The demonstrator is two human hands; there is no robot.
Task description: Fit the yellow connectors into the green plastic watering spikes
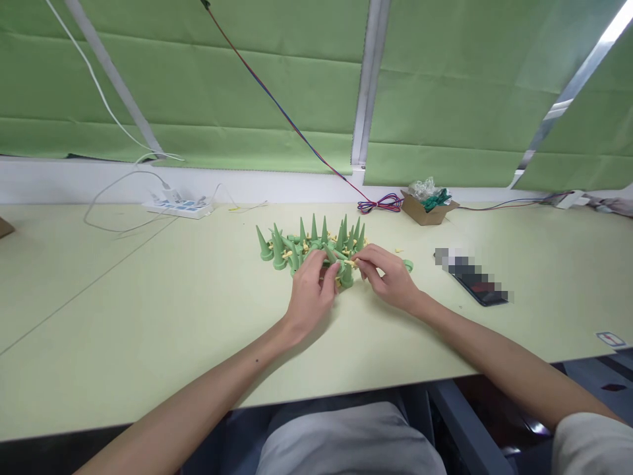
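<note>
Several green cone-shaped pieces (pixel 277 249) with round bases stand in a cluster on the table, with small yellow pieces among them. My left hand (pixel 312 287) is closed on one green cone piece (pixel 331 254), which tilts at the near side of the cluster. Between the thumb and fingers of my right hand (pixel 388 274) is a small yellow piece (pixel 350 262), pinched and held against or very close to that green cone; whether they touch I cannot tell. My fingers and the cones hide part of the cluster.
A phone (pixel 475 280) lies to the right on the pale table (pixel 198 316). Towards the back are a small cardboard box (pixel 426 214) with plastic bags, a coiled red-and-blue cable (pixel 380 203) and a white power strip (pixel 180 208). One loose yellow piece (pixel 399 251) lies beyond my right hand.
</note>
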